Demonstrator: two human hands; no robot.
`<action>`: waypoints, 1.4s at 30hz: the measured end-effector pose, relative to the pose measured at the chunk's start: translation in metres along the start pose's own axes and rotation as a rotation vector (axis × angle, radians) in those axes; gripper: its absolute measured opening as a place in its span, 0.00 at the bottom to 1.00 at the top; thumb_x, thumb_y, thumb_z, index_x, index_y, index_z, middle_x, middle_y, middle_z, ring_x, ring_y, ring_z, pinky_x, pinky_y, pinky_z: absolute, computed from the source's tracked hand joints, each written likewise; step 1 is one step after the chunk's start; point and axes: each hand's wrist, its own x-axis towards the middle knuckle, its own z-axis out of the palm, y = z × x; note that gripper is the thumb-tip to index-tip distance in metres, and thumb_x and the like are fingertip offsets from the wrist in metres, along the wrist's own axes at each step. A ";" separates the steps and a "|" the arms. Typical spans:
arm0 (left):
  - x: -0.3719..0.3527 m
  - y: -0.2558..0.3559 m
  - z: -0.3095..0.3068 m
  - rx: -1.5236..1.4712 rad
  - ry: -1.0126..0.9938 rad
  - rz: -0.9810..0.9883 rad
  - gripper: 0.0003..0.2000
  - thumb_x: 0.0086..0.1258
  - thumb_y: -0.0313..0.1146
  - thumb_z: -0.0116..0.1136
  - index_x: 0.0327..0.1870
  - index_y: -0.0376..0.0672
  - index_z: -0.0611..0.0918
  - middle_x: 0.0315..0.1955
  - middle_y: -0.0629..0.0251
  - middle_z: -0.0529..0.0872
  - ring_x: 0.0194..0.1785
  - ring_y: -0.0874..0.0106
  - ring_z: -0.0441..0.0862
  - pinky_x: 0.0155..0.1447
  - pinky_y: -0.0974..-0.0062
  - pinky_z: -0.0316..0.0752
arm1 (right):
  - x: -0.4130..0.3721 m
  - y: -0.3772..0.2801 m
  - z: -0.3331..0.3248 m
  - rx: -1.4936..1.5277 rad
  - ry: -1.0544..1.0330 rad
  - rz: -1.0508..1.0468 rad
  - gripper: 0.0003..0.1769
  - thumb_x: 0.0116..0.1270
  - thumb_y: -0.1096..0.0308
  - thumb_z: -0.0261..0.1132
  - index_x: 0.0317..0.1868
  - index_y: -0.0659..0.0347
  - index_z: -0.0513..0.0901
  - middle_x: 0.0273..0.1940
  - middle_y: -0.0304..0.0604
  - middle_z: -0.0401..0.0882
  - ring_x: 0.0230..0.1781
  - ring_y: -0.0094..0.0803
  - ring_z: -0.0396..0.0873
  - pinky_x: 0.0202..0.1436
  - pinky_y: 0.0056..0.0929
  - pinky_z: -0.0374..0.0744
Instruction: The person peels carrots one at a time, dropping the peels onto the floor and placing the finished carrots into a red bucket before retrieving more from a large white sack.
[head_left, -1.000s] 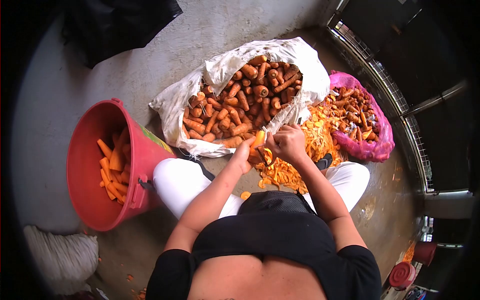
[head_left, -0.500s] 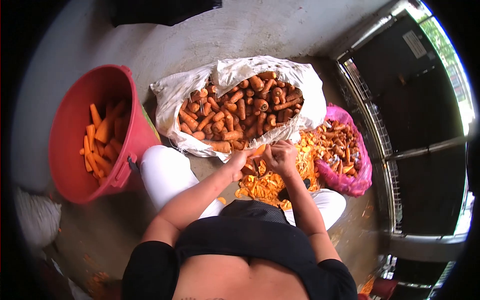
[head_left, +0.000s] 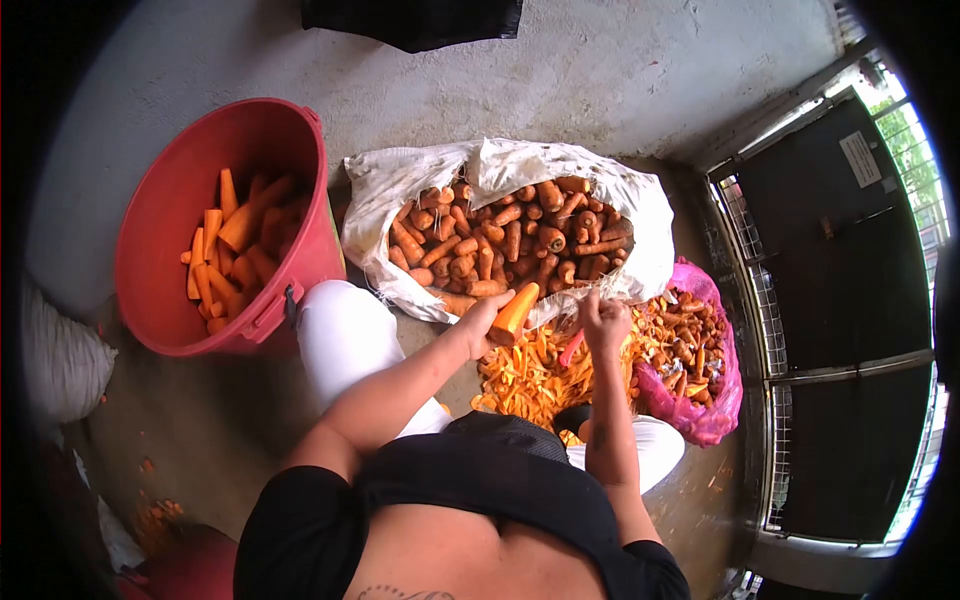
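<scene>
At the left, a red bucket (head_left: 158, 245) holds bright carrots (head_left: 236, 231); right of it, the left hand (head_left: 480, 323) is clamped round the thick near end of a carrot (head_left: 515, 316), held in front of the white sack (head_left: 652, 215), its long axis running far and slightly right, narrow end pointing far. The work looks like mid-peel above the peelings (head_left: 535, 378), the right hand (head_left: 606, 324), apart from the left, gripping a red tool (head_left: 571, 349), probably a peeler; another stroke would call for its edge meeting the carrot, clear of the left fingers.
</scene>
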 end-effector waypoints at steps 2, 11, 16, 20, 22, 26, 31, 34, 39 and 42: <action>0.006 -0.001 -0.002 -0.026 0.029 -0.014 0.21 0.75 0.44 0.43 0.60 0.37 0.70 0.40 0.62 0.81 0.40 0.72 0.81 0.41 0.74 0.81 | -0.009 -0.048 -0.019 0.148 -0.006 -0.187 0.20 0.63 0.62 0.62 0.13 0.56 0.83 0.08 0.34 0.68 0.13 0.26 0.65 0.31 0.30 0.67; -0.001 0.004 0.011 -0.012 0.035 -0.031 0.17 0.75 0.45 0.42 0.51 0.42 0.75 0.33 0.69 0.82 0.34 0.78 0.82 0.39 0.77 0.81 | -0.012 -0.076 -0.017 0.076 -0.066 -0.548 0.19 0.58 0.68 0.63 0.09 0.58 0.76 0.09 0.36 0.71 0.14 0.30 0.66 0.29 0.32 0.65; 0.003 0.003 0.003 0.000 0.043 -0.019 0.16 0.74 0.45 0.44 0.52 0.45 0.76 0.35 0.69 0.83 0.37 0.75 0.83 0.41 0.72 0.80 | -0.008 -0.078 -0.010 0.090 -0.066 -0.603 0.19 0.57 0.69 0.64 0.08 0.59 0.74 0.10 0.36 0.72 0.14 0.31 0.66 0.29 0.32 0.66; 0.001 0.005 0.003 -0.031 0.049 0.003 0.15 0.73 0.44 0.44 0.50 0.44 0.76 0.34 0.69 0.83 0.35 0.75 0.83 0.40 0.72 0.81 | -0.006 -0.081 -0.009 0.050 -0.078 -0.616 0.20 0.57 0.70 0.64 0.09 0.59 0.74 0.11 0.37 0.73 0.14 0.31 0.67 0.30 0.32 0.67; -0.007 0.008 0.011 -0.061 0.067 0.019 0.15 0.73 0.44 0.45 0.48 0.44 0.76 0.34 0.69 0.83 0.34 0.75 0.83 0.39 0.72 0.82 | -0.005 -0.082 -0.007 0.049 -0.089 -0.635 0.19 0.58 0.70 0.63 0.09 0.59 0.74 0.11 0.37 0.73 0.15 0.31 0.68 0.30 0.32 0.67; -0.006 0.007 0.008 0.017 0.052 0.028 0.14 0.72 0.43 0.45 0.46 0.44 0.76 0.33 0.69 0.82 0.33 0.76 0.83 0.37 0.73 0.82 | -0.001 -0.077 -0.002 0.134 -0.147 -0.652 0.19 0.59 0.71 0.62 0.10 0.59 0.75 0.12 0.37 0.74 0.15 0.32 0.67 0.30 0.31 0.66; -0.009 0.008 0.011 0.064 0.046 0.044 0.13 0.71 0.42 0.47 0.45 0.43 0.75 0.32 0.68 0.81 0.31 0.77 0.82 0.36 0.75 0.83 | 0.004 -0.077 0.001 0.227 -0.194 -0.643 0.18 0.60 0.70 0.61 0.11 0.58 0.77 0.12 0.38 0.74 0.14 0.32 0.66 0.29 0.32 0.64; -0.012 0.013 0.015 0.027 0.004 0.066 0.14 0.71 0.42 0.49 0.46 0.42 0.75 0.30 0.67 0.81 0.30 0.76 0.81 0.34 0.77 0.81 | 0.008 -0.075 0.004 0.253 -0.194 -0.581 0.18 0.60 0.68 0.61 0.11 0.56 0.78 0.12 0.37 0.73 0.14 0.29 0.65 0.29 0.31 0.64; -0.021 0.010 0.018 0.170 -0.063 -0.020 0.15 0.72 0.44 0.48 0.47 0.40 0.75 0.30 0.64 0.80 0.28 0.76 0.79 0.27 0.79 0.74 | 0.049 -0.021 0.010 -0.204 -0.062 -0.444 0.22 0.62 0.59 0.60 0.11 0.53 0.82 0.10 0.37 0.72 0.13 0.26 0.69 0.34 0.32 0.73; -0.026 0.014 0.023 0.194 -0.199 -0.076 0.19 0.73 0.46 0.44 0.52 0.40 0.75 0.33 0.63 0.81 0.29 0.77 0.79 0.28 0.80 0.73 | 0.059 0.009 0.011 -0.420 0.041 -0.308 0.25 0.64 0.54 0.57 0.11 0.56 0.81 0.12 0.39 0.75 0.13 0.27 0.73 0.34 0.32 0.75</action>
